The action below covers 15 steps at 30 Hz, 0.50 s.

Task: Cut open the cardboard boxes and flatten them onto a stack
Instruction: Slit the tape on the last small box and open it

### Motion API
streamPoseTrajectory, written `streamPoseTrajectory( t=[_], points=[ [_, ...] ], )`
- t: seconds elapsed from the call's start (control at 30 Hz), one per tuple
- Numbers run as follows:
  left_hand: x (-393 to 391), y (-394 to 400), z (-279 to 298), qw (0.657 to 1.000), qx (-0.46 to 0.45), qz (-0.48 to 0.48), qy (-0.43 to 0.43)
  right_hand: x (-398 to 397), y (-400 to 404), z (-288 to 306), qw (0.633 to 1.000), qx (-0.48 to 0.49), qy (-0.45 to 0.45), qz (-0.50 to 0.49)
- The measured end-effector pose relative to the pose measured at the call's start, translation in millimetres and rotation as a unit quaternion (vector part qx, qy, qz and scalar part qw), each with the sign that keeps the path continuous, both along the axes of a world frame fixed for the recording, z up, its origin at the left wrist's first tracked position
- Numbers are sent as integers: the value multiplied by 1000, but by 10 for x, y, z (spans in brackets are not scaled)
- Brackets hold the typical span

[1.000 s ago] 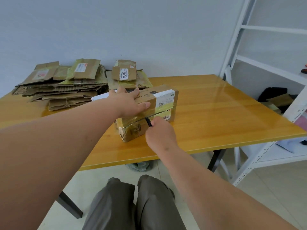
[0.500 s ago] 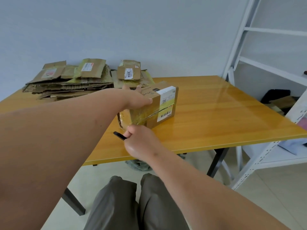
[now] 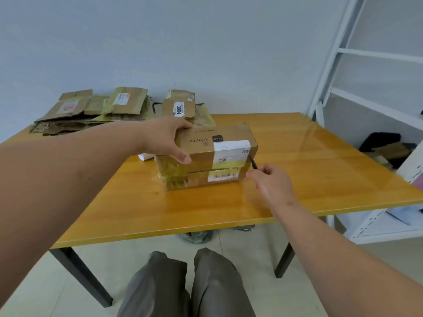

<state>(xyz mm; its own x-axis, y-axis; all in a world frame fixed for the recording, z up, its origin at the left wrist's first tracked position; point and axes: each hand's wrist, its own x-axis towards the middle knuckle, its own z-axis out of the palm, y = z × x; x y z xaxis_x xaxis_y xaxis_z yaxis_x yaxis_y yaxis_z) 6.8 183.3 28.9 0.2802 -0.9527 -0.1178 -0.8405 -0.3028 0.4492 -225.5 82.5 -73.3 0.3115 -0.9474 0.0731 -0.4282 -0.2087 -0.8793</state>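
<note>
Steadying the taped brown cardboard box (image 3: 206, 156), left hand (image 3: 164, 140) is clamping its top; right hand (image 3: 272, 184) is pinching a thin black cutter (image 3: 253, 162). Box seems light, stiff, tape-slick.

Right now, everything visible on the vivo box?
The vivo box is brown cardboard, oblong, still closed, with yellowish tape and white barcode labels across its right part. It lies flat on the orange table. The left hand grips its left end; the right hand holds a thin dark blade at its right end.
</note>
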Motion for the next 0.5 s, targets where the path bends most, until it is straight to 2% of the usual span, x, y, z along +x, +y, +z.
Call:
streamPoseTrajectory(
  t=[0.13, 0.27, 0.33, 0.47, 0.5],
  points=[
    [108, 73, 22, 991, -62, -13, -118, 3, -149, 99, 997, -34, 62, 38],
    [122, 159, -155, 970, -44, -50, -233, -152, -444, 121, 983, -24, 183, 21],
    [111, 207, -236, 966, -22, -65, -248, -157, -487, 154, 988, 16, 153, 5],
    [51, 246, -268, 958, -26, -76, -274, 82, -297, 114, 993, 55, 85, 61],
    [43, 235, -217, 963, -32, -66, -258, 143, -259, 90, 995, 57, 54, 65]
  ],
)
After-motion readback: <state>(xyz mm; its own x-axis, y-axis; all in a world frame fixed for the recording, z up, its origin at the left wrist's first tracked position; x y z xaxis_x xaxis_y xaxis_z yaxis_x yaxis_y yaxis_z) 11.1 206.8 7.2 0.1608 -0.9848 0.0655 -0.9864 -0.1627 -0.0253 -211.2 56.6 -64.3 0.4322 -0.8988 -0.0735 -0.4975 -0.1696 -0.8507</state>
